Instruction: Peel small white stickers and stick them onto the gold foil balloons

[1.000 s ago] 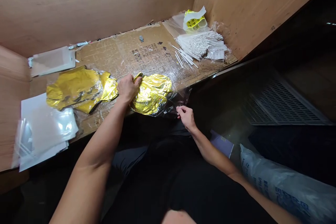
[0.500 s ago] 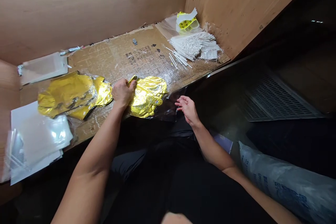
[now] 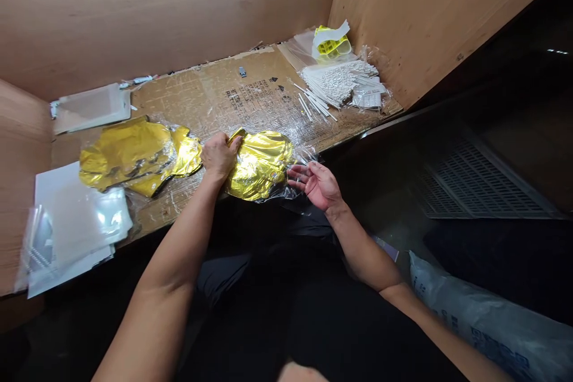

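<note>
My left hand point(image 3: 220, 155) is closed on the left edge of a flat gold foil balloon point(image 3: 262, 161), which lies in a clear plastic bag point(image 3: 304, 155) at the table's front edge. Fingers apart and palm turned up, my right hand point(image 3: 320, 184) is at the right end of that bag, against or just beside the loose clear film; contact is hard to make out. To the left of my left hand rest more gold foil balloons point(image 3: 129, 152), flat and partly covered by clear film.
Cardboard point(image 3: 201, 86) covers the tabletop. White sticks point(image 3: 333, 83) lie in a heap at the back right, near a yellow roll point(image 3: 331, 45). Clear bags point(image 3: 89, 215) are stacked at the left front, others point(image 3: 92, 108) behind. Wooden panels point(image 3: 179, 6) enclose the back and sides.
My right hand has come up to the bag's right end, its palm turning upward. The bag's loose end has lifted and crumpled. My left hand keeps its grip. The view has shifted slightly.
</note>
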The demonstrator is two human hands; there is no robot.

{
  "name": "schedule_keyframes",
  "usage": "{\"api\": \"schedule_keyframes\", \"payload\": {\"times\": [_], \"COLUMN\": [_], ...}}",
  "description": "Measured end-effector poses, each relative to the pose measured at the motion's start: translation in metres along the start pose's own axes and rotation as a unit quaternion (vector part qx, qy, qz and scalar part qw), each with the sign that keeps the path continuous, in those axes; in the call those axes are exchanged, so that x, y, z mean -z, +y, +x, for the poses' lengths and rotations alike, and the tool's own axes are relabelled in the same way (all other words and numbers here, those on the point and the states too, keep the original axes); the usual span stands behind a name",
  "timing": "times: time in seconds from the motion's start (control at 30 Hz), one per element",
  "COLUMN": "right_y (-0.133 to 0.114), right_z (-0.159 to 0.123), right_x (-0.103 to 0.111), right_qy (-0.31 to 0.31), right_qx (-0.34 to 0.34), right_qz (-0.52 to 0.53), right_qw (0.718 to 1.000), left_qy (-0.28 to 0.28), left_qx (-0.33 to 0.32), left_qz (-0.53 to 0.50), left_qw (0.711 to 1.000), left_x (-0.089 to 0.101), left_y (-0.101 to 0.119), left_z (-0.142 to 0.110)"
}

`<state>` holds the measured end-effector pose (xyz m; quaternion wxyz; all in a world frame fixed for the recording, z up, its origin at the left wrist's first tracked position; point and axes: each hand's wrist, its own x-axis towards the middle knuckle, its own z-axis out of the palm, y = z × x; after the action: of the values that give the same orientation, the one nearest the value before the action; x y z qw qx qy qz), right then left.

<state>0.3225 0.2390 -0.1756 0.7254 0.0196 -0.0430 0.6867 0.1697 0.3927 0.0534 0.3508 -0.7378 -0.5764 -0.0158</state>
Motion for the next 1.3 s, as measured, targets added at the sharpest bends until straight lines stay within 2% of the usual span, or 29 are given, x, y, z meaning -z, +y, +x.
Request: {"api": "schedule_keyframes", "payload": {"times": [0.07,0.1,0.17,0.2,0.27,0.33,0.4,0.47,0.57,0.7,0.8,0.9,0.97,1.0,1.03,1.1,1.17,1.23,1.3], "right_y": [0.003,0.007,0.017,0.022,0.029,0.029,0.025,0.021,0.023,0.029,0.030,0.028,0.025,0.024,0.021,0.015,0.008,0.000,-0.005], "right_z": [-0.003,-0.003,0.001,0.005,0.013,0.022,0.032,0.041,0.051,0.050,0.044,0.046,0.053,0.057,0.062,0.069,0.077,0.084,0.091], "right_x": [0.000,0.002,0.005,0.006,0.003,-0.004,-0.014,-0.025,-0.035,-0.044,-0.053,-0.063,-0.069,-0.072,-0.074,-0.076,-0.078,-0.080,-0.086], "right_qy": [-0.040,-0.046,-0.024,-0.002,0.036,0.041,0.032,0.031,0.038,0.087,0.090,0.040,0.023,0.015,0.007,-0.015,-0.039,-0.061,-0.081], "right_qx": [-0.071,-0.094,-0.092,-0.059,0.050,0.135,0.139,0.089,0.031,0.025,-0.023,-0.108,-0.113,-0.108,-0.103,-0.095,-0.090,-0.088,-0.094], "right_qz": [0.023,0.002,-0.109,-0.188,-0.357,-0.499,-0.587,-0.616,-0.589,-0.458,-0.379,-0.365,-0.375,-0.380,-0.384,-0.389,-0.396,-0.404,-0.410], "right_qw": [0.996,0.995,0.990,0.980,0.932,0.855,0.797,0.782,0.807,0.884,0.921,0.924,0.920,0.918,0.918,0.916,0.913,0.909,0.903], "left_qy": [0.002,0.004,0.007,0.009,0.013,0.011,0.009,0.013,0.029,0.051,0.072,0.098,0.107,0.097,0.074,0.007,-0.049,-0.062,-0.026], "left_qx": [0.004,0.004,-0.001,-0.003,-0.002,0.001,0.003,0.005,0.003,0.007,0.005,-0.010,-0.015,-0.008,0.007,0.043,0.075,0.098,0.108], "left_qz": [0.006,0.007,0.000,-0.004,-0.013,-0.018,-0.018,-0.016,-0.022,-0.060,-0.092,-0.145,-0.221,-0.289,-0.369,-0.516,-0.591,-0.601,-0.586], "left_qw": [1.000,1.000,1.000,1.000,1.000,1.000,1.000,1.000,0.999,0.997,0.993,0.984,0.969,0.952,0.926,0.855,0.802,0.791,0.802], "left_x": [-0.002,-0.002,-0.003,-0.004,-0.005,-0.006,-0.007,-0.009,-0.011,-0.010,-0.010,-0.011,-0.010,-0.008,-0.005,0.004,0.018,0.035,0.052], "left_y": [-0.001,-0.001,-0.002,-0.002,-0.002,-0.002,-0.003,-0.003,-0.004,-0.006,-0.007,-0.008,-0.008,-0.008,-0.010,-0.017,-0.031,-0.051,-0.072], "left_z": [0.000,0.001,0.001,0.001,0.001,0.001,0.001,0.001,-0.001,-0.003,-0.003,-0.002,-0.002,-0.001,-0.001,-0.002,-0.004,-0.007,-0.014]}}
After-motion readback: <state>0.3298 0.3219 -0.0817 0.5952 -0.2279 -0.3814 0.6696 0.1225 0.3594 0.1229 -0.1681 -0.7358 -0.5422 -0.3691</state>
